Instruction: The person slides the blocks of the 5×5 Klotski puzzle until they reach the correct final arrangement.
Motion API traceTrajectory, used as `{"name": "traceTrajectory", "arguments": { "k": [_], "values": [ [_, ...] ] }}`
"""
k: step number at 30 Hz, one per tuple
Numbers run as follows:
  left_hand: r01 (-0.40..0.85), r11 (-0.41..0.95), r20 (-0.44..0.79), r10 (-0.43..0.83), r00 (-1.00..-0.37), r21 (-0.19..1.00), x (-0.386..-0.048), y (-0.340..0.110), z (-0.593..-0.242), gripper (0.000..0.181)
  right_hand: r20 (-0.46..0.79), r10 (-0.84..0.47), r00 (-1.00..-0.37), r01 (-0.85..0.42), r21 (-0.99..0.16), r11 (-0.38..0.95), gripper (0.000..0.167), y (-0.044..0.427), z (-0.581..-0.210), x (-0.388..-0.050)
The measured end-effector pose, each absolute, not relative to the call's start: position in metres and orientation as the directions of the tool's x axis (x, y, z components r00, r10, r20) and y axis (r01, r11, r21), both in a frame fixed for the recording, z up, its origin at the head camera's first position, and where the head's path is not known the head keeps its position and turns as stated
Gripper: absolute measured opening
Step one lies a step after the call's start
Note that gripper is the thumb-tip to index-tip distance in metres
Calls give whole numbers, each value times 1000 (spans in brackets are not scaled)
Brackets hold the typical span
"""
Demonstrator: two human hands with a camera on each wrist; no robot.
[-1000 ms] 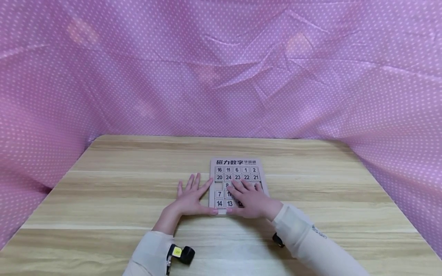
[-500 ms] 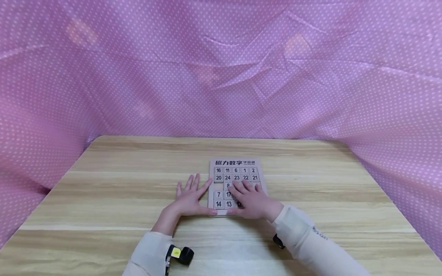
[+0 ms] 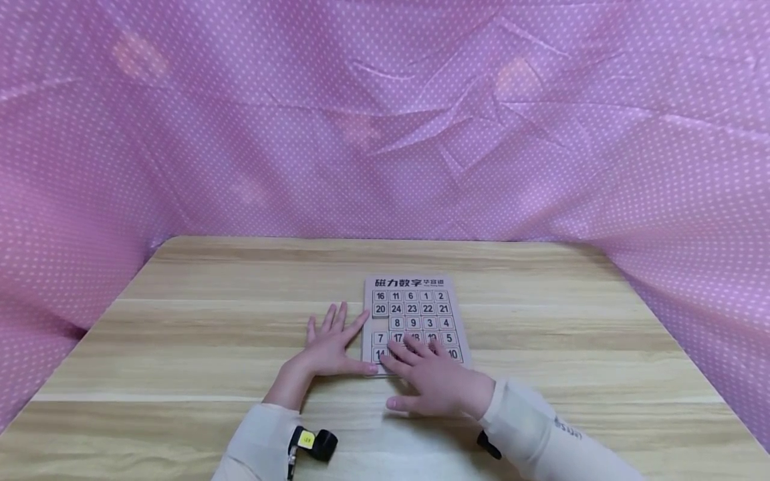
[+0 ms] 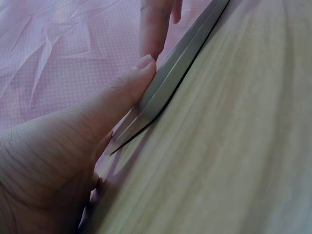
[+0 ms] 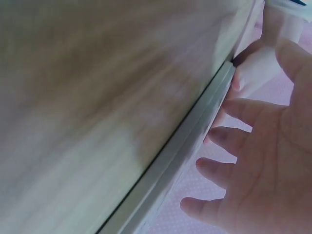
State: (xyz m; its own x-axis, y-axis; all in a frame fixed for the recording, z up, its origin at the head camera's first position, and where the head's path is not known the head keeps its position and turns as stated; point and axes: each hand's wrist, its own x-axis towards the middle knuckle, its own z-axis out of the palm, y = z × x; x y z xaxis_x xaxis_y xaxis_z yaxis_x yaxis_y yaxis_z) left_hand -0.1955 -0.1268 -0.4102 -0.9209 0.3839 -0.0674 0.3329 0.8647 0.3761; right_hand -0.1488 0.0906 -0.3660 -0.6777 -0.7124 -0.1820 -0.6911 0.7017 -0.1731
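A pale number puzzle board [image 3: 368,334] lies flat on the table, its numbered tiles in five rows with an empty slot at the left of the third row. The left hand [image 3: 327,353], fingers spread, touches the board's left edge and its lower left corner with forefinger and thumb. In the left wrist view the left thumb [image 4: 117,95] rests against the board's side [image 4: 168,83]. Over the lower rows is the right hand [image 3: 442,385], fingers spread and holding nothing, covering some tiles. The right wrist view shows the right hand [image 5: 273,161] beside the board's edge [image 5: 180,151].
The wooden table [image 3: 210,334] extends around the board on all sides. A pink dotted cloth [image 3: 385,133] hangs behind the table and along both sides. A black wrist device [image 3: 325,445] sits by the left sleeve.
The right hand has moved down toward the board's near edge, its thumb leaving that edge, and the tiles 9, 3, 4 and 5 are uncovered. The left hand stays in place.
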Motion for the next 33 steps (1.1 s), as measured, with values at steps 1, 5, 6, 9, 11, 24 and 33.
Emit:
{"name": "traceTrajectory", "arguments": {
  "k": [1,5,6,9,11,24,33],
  "values": [
    [334,864,-67,384,-921,377,-195,-127,-410,103,-181,-716,-674,-696,-171,698,70,90,-366,-148],
    [332,863,-70,385,-920,381,-195,-127,-410,103,-176,-721,-670,-701,-169,693,71,90,-367,-146],
    [332,863,-70,384,-920,380,-195,-126,-410,103,-173,-721,-671,-701,-169,693,72,90,-368,-146],
    [332,864,-69,384,-921,379,-195,-126,-410,103,-161,-719,-676,-700,-164,695,72,90,-371,-148],
    [331,865,-70,383,-921,378,-195,-126,-411,103,-154,-715,-682,-696,-163,699,73,90,-373,-150],
    [322,864,-78,379,-922,388,-195,-125,-412,102,-161,-692,-704,-682,-120,721,72,87,-377,-163],
    [319,866,-77,375,-924,386,-195,-126,-411,103,-171,-683,-710,-674,-119,729,73,85,-379,-165]
  ]
}}
